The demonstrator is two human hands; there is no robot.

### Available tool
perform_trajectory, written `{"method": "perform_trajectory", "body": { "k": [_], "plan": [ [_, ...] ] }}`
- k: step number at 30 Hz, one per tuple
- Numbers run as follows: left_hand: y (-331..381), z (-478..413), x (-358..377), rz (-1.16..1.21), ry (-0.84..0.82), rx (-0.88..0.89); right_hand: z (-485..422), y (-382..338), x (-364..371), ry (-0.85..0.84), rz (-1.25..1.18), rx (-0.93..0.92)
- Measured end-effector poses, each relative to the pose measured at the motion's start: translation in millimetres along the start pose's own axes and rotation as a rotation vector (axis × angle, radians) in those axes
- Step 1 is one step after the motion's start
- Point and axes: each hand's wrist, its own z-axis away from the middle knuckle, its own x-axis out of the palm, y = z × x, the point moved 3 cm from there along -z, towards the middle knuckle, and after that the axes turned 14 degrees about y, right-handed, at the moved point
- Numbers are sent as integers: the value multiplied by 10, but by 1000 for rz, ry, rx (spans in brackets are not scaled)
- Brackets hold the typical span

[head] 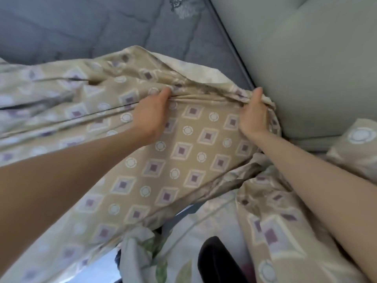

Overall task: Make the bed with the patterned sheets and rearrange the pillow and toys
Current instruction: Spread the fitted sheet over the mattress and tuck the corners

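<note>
A beige patterned sheet [183, 152] with purple diamonds and white circles lies bunched across the grey-blue mattress [81, 27]. My left hand [151, 117] grips a gathered fold of the sheet near the middle. My right hand [254, 117] pinches the same fold further right, close to the padded headboard [306, 68]. The stretch of sheet between my hands is pulled taut. A piece in the same pattern [355, 148], perhaps a pillow, shows at the right edge. No toys are in view.
The pale grey-green padded headboard fills the upper right, meeting the mattress along a dark seam. A lighter floral fabric [204, 227] lies crumpled at the bottom, with a dark object [218, 260] poking out beside it.
</note>
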Motion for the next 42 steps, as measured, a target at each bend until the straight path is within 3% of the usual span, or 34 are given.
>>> {"method": "perform_trajectory", "body": {
  "k": [3, 7, 13, 19, 25, 33, 42],
  "plan": [
    [-2, 27, 33, 18, -47, -33, 70, 40, 83, -95, -44, -42],
    [9, 106, 16, 118, -73, -85, 40, 12, -12, -59, -97, -46],
    [-64, 478, -216, 361, -117, -229, 305, -178, -247, -187, 107, -240],
    [-341, 926, -685, 387, -90, -352, 625, -728, -420, -382, 200, -351],
    [-468, 1121, -1682, 452, 53, -479, 1083, -1670, -926, -396, 62, -562],
    [-499, 1576, -3467, 572, 346, -533, 1997, -2777, -1773, -389, -184, -611],
    [-958, 3094, -5241, 587, 593, -645, 3548, -3810, -2463, -426, -428, -654]
  ]
}}
